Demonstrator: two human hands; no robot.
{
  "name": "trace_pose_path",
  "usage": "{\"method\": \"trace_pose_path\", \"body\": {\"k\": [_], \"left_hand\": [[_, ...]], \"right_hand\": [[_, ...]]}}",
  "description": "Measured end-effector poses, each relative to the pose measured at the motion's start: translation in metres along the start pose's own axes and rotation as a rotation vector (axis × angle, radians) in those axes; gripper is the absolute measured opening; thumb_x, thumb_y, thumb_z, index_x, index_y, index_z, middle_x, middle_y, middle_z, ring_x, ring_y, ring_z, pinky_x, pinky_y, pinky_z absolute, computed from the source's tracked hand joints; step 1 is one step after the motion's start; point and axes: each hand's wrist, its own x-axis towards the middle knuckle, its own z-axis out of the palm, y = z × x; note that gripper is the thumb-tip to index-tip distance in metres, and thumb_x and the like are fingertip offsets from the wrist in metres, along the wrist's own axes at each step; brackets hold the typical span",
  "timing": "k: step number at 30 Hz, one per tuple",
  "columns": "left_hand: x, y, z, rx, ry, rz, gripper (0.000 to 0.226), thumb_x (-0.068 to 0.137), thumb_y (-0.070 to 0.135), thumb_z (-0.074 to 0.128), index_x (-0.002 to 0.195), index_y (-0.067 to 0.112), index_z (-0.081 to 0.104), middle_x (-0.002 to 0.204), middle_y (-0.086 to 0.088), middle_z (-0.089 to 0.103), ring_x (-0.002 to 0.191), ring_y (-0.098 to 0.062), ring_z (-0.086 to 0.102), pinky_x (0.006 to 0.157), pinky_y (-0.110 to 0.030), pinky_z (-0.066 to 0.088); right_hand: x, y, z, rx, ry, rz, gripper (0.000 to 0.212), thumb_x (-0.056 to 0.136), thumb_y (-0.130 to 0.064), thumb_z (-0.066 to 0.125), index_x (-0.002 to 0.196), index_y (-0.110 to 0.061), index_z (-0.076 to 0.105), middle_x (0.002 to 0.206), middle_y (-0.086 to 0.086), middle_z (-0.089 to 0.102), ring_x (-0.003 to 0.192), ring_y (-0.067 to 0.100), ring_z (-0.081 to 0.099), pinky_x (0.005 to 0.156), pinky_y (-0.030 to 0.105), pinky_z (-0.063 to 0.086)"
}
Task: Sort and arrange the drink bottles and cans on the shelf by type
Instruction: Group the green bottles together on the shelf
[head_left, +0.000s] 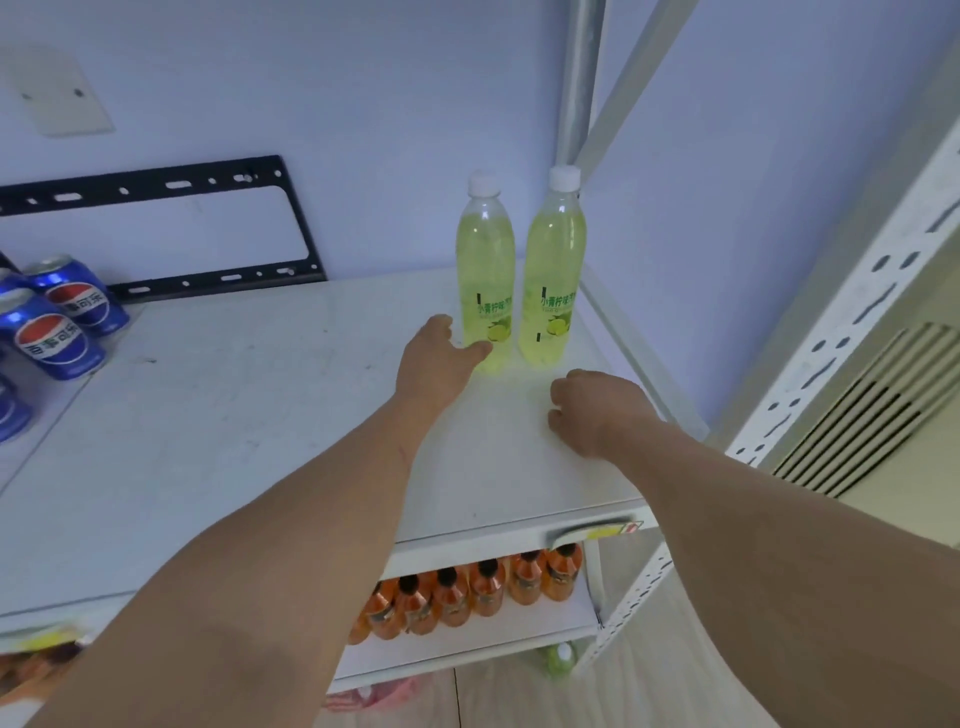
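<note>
Two green drink bottles stand upright, side by side, at the far right corner of the top shelf (260, 415). The left bottle (484, 275) and the right bottle (553, 270) both have white caps and are close together.

The left hand (436, 358) reaches to the left bottle. Its thumb touches the bottom of that bottle, and the fingers go round the far side, where they are hidden. The grip looks wrapped on the bottle, low down.

The right hand (597, 410) is near the right bottle but not touching it. Its fingers are curled in, and it holds nothing. It is just above the shelf or resting on it; I cannot tell which.

Some blue cans (57, 332) stand in a bunch at the far left of the same shelf, well apart from the green bottles.

On the shelf below, a row of orange bottles (467, 592) with dark caps stands in a line. Lower still, one more green bottle (561, 660) peeks out.

A black metal frame (156, 228) hangs on the wall behind.
</note>
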Motion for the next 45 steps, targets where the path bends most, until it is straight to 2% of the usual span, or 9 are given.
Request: {"method": "trace_pose_path", "body": {"k": [6,9,11,29,34,37,39,41,45], "left_hand": [[-0.107,-0.006,-0.049,1.092,0.079,0.463,0.033,0.102,0.031,0.037,0.112,0.014,0.062,0.107,-0.004,0.062,0.096,-0.026,0.059,0.069,-0.032,0.032],[-0.160,-0.023,-0.088,1.272,0.130,0.572,0.016,0.082,0.025,0.069,0.073,0.014,0.065,0.069,-0.002,0.058,0.060,-0.023,0.055,0.055,-0.031,0.021],[-0.189,-0.041,-0.114,1.305,0.150,0.557,0.025,0.065,0.022,0.081,0.056,0.016,0.059,0.055,0.000,0.050,0.047,-0.021,0.047,0.051,-0.028,0.018],[-0.300,-0.195,-0.361,1.297,0.438,0.287,0.021,0.067,0.021,0.081,0.060,0.015,0.062,0.057,-0.002,0.054,0.048,-0.025,0.051,0.049,-0.027,0.025],[-0.298,-0.252,-0.423,1.145,0.540,0.234,0.020,0.075,0.022,0.075,0.062,0.013,0.062,0.058,-0.002,0.054,0.051,-0.025,0.053,0.045,-0.026,0.034],[-0.290,-0.285,-0.449,1.043,0.587,0.161,0.022,0.087,0.030,0.058,0.083,0.012,0.070,0.073,-0.003,0.063,0.062,-0.026,0.060,0.046,-0.029,0.040],[-0.281,-0.302,-0.460,0.940,0.603,0.074,0.037,0.094,0.036,0.052,0.119,0.010,0.064,0.106,-0.007,0.067,0.087,-0.028,0.065,0.059,-0.036,0.050],[-0.268,-0.314,-0.470,0.821,0.587,-0.045,0.056,0.099,0.043,0.048,0.144,0.010,0.042,0.142,-0.009,0.050,0.121,-0.028,0.054,0.086,-0.041,0.051],[-0.233,-0.331,-0.493,0.424,0.763,-0.169,0.082,0.096,0.054,0.050,0.155,0.008,0.016,0.161,-0.011,0.022,0.147,-0.026,0.024,0.114,-0.044,0.033]], "right_hand": [[-0.041,-0.057,-0.025,-0.168,0.095,-0.236,0.029,0.098,-0.023,0.037,0.117,-0.016,0.057,0.116,0.005,0.056,0.106,0.025,0.056,0.076,0.034,0.037],[-0.065,-0.103,-0.031,-0.273,0.203,-0.432,0.027,0.097,-0.022,0.038,0.113,-0.017,0.059,0.112,0.005,0.058,0.101,0.024,0.056,0.074,0.034,0.036],[-0.081,-0.135,-0.034,-0.260,0.244,-0.502,0.025,0.097,-0.022,0.038,0.110,-0.017,0.059,0.109,0.005,0.058,0.099,0.024,0.056,0.072,0.033,0.034],[-0.115,-0.438,-0.073,-0.194,0.305,-0.731,0.026,0.099,-0.024,0.038,0.115,-0.017,0.057,0.114,0.005,0.059,0.105,0.025,0.055,0.073,0.033,0.034],[-0.098,-0.519,-0.080,0.102,0.226,-0.598,0.033,0.100,-0.037,0.040,0.126,-0.021,0.054,0.124,0.002,0.060,0.110,0.023,0.057,0.082,0.035,0.048],[-0.081,-0.556,-0.079,0.403,0.163,-0.520,0.040,0.099,-0.042,0.047,0.133,-0.022,0.049,0.131,0.001,0.059,0.114,0.023,0.057,0.088,0.036,0.049],[-0.067,-0.578,-0.076,0.585,0.108,-0.493,0.045,0.096,-0.043,0.054,0.134,-0.019,0.048,0.132,0.001,0.058,0.115,0.024,0.057,0.087,0.035,0.047],[-0.047,-0.599,-0.070,0.756,0.048,-0.478,0.050,0.093,-0.043,0.061,0.135,-0.021,0.046,0.133,0.001,0.056,0.118,0.023,0.055,0.089,0.035,0.046],[-0.005,-0.635,-0.054,1.111,-0.056,-0.533,0.060,0.080,-0.043,0.076,0.132,-0.036,0.047,0.123,-0.015,0.060,0.113,0.014,0.059,0.093,0.043,0.052]]}}
